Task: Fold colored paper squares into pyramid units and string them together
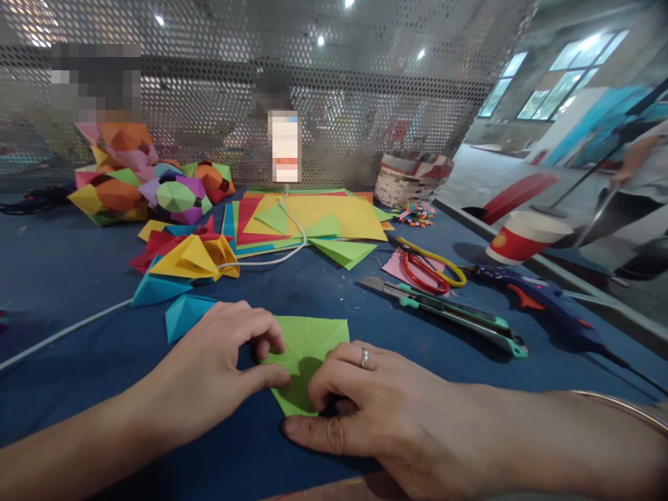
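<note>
A creased sheet of green origami paper (305,337) lies on the blue table in front of me. My left hand (229,355) has its curled fingers and thumb on the sheet's left side. From the right, my right hand (365,396) bends its fingers over the paper, its thumb along the lower edge; the fingertips are partly hidden. Just beyond my left hand sits a folded blue paper piece (186,316). Behind it are another blue piece (159,287), a folded yellow piece (191,257) and a red one (161,247).
Coloured paper sheets (334,212) are stacked at the back. To the right lie a utility knife (454,309), scissors (431,268) and a glue gun (537,299), near a paper cup (527,236). Paper balls (180,198) stand back left. A white cable (78,330) crosses the table.
</note>
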`<move>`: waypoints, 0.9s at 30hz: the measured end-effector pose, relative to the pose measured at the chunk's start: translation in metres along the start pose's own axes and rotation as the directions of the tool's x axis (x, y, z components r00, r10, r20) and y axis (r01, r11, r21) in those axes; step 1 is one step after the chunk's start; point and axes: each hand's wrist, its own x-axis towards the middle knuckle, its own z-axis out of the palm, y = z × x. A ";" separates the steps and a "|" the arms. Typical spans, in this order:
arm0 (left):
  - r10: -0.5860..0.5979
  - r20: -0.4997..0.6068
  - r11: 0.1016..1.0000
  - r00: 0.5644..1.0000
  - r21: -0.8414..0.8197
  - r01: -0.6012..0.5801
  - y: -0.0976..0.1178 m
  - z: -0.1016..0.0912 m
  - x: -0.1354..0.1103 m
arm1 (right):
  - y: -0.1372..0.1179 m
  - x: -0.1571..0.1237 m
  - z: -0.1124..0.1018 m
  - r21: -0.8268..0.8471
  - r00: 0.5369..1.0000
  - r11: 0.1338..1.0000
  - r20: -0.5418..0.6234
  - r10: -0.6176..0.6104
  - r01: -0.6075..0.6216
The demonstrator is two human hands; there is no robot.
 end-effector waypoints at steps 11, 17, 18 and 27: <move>0.019 0.009 0.995 1.000 0.102 -0.019 -0.018 -0.008 -0.004 | -0.001 -0.002 0.000 0.000 0.999 1.000 -0.031 -0.016 0.016; 0.045 0.007 0.992 0.999 0.117 -0.045 -0.021 -0.013 -0.007 | -0.001 0.000 -0.002 -0.022 0.997 0.999 -0.070 -0.035 0.033; 0.060 -0.001 0.991 0.998 0.119 -0.059 -0.019 -0.012 -0.009 | -0.001 0.000 -0.002 -0.018 0.997 0.999 -0.071 -0.035 0.034; 0.180 -0.039 0.982 0.983 0.066 -0.177 0.007 0.019 -0.030 | 0.000 0.000 0.006 -0.034 0.998 0.999 -0.053 -0.038 0.036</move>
